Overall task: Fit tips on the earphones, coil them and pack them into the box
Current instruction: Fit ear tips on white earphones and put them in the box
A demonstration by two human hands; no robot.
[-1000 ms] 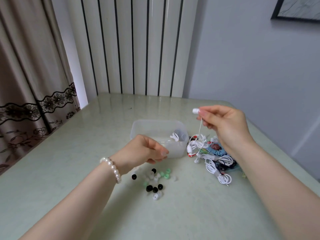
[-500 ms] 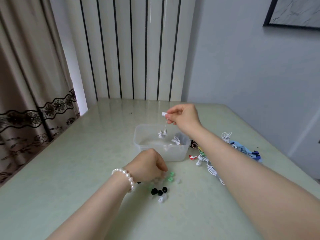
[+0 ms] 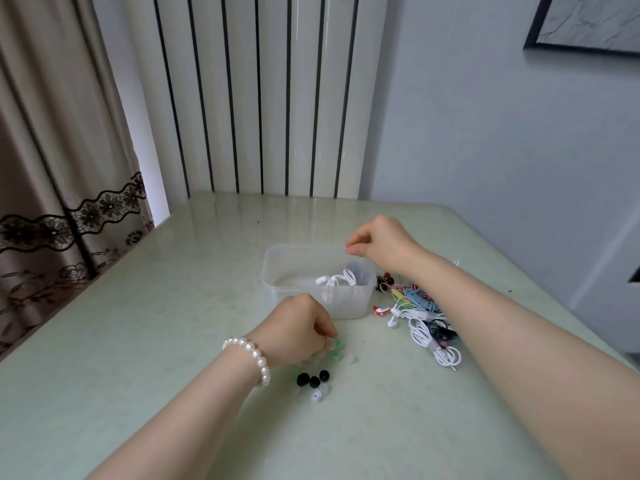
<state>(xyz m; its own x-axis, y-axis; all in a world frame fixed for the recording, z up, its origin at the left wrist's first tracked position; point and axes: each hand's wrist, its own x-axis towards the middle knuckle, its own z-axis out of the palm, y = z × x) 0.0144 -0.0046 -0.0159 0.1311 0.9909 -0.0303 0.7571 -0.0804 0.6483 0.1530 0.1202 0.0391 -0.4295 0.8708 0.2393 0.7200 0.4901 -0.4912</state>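
Now, right hand (image 3: 381, 242) above box (image 3: 277, 289) rim — earphones (image 3: 337, 280) inside

Pale green glossy table (image 3: 145, 358), set against a striped wall. Resting on it, toward the far middle: clear plastic box (image 3: 294, 299). Just right of the box: tangled heap of earphones (image 3: 420, 317) in white, blue, red and black, one white coil (image 3: 446, 355) nearest the front. In front of the box: scattered ear tips (image 3: 317, 382), three black ones together, white ones beside them, green ones (image 3: 337, 348) a little farther back.
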